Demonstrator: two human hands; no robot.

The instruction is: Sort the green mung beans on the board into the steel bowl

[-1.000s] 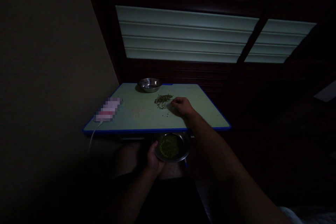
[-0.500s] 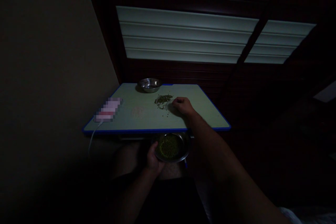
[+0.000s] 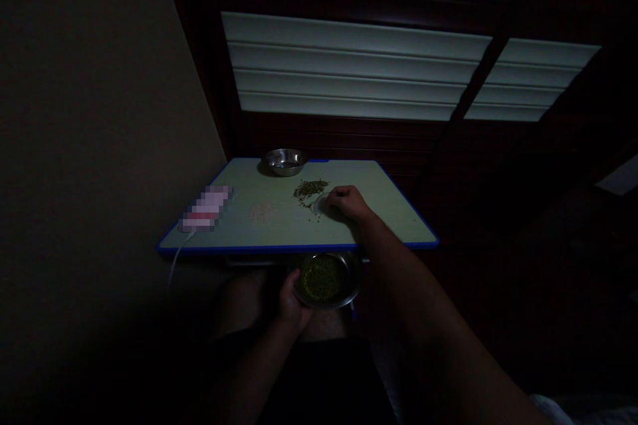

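Note:
My left hand (image 3: 290,305) is closed on the rim of a steel bowl (image 3: 349,282) full of small green beans (image 3: 319,279), held just below the table's front edge. My right hand (image 3: 349,202) rests on the green table (image 3: 279,229) with its fingers curled. A small pale thing (image 3: 316,203) shows at its fingertips; I cannot make out what it is in the dark. Just beyond the fingers lies a loose pile of green beans (image 3: 310,187). A small pale heap (image 3: 262,212) lies further left on the table.
An empty steel bowl (image 3: 284,161) stands at the table's far edge. A blurred pink-white object (image 3: 207,207) with a white cable (image 3: 175,262) lies at the left. A wall runs close on the left, shuttered windows (image 3: 349,66) behind. The room is very dark.
My right hand has shifted slightly, and the pale thing at its fingertips now shows more plainly. The left hand and its bowl have stayed put.

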